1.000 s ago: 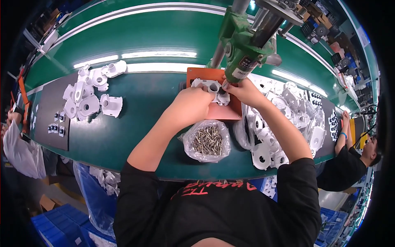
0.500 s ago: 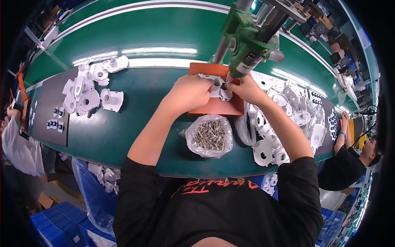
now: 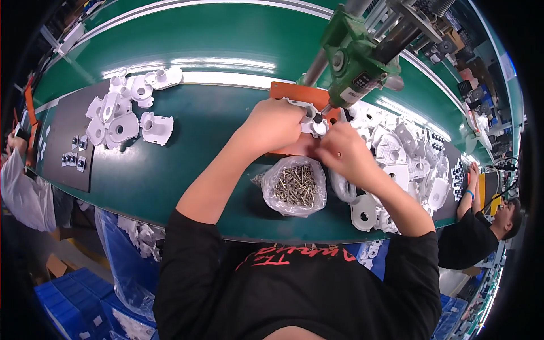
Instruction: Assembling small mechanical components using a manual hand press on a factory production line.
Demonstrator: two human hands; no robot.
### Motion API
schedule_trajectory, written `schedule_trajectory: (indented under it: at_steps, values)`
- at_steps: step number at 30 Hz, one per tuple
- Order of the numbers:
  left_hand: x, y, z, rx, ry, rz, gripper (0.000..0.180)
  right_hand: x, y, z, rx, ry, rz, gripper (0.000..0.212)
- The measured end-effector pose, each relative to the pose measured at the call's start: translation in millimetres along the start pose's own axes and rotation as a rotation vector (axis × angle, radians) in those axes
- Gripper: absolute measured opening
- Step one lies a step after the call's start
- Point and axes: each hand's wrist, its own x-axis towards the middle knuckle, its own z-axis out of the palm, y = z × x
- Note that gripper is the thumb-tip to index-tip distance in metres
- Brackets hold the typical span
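My left hand (image 3: pixel 276 126) grips the left end of a white plastic housing (image 3: pixel 319 129) on the orange fixture plate (image 3: pixel 292 89). A small dark piece (image 3: pixel 317 119) sits in the housing, close under the tip of a green press-like machine (image 3: pixel 354 71). Just nearer to me, beside the housing's right end, my right hand (image 3: pixel 350 154) has its fingers curled together. A tiny brassy spot shows at its fingers, too small to name. Toward me from the fixture stands a clear plastic bag (image 3: pixel 273 203) of metal screws (image 3: pixel 296 186).
White housings (image 3: pixel 419 164) lie heaped to the right, and a smaller group (image 3: pixel 120 129) lies at the left. Small dark parts rest on grey mats (image 3: pixel 62 113) at both ends of the green bench (image 3: pixel 209 119). At far right is another person (image 3: pixel 476 226).
My right hand has drawn back from the dark piece under the machine, toward me. My left hand stays on the housing. The whole view has shifted slightly.
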Motion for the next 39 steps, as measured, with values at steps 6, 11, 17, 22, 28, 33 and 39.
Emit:
schedule_trajectory:
  at_steps: [6, 11, 17, 22, 28, 33, 39]
  values:
    - [1, 3, -1, -0.006, 0.011, -0.013, 0.021, -10, -28, 17, 0.061, -0.029, -0.264, 0.012]
    - [2, -1, 3, 0.003, 0.041, 0.011, 0.018, -9, -29, 25, -0.092, -0.006, -0.303, 0.016]
    - [1, -1, 3, -0.002, 0.060, 0.017, 0.018, -10, -30, 27, -0.128, -0.006, -0.302, 0.021]
    - [1, -2, 4, 0.011, 0.055, 0.013, 0.018, -10, -31, 29, -0.126, 0.022, -0.302, 0.022]
    - [2, -1, 4, -0.003, 0.061, 0.018, 0.018, -8, -30, 35, -0.117, 0.054, -0.310, 0.021]
    - [2, 0, 2, 0.006, 0.046, 0.006, 0.018, -5, -32, 38, -0.148, 0.057, -0.312, 0.018]
    - [2, 3, 0, 0.017, 0.033, 0.006, 0.019, -4, -32, 36, -0.122, 0.049, -0.318, 0.018]
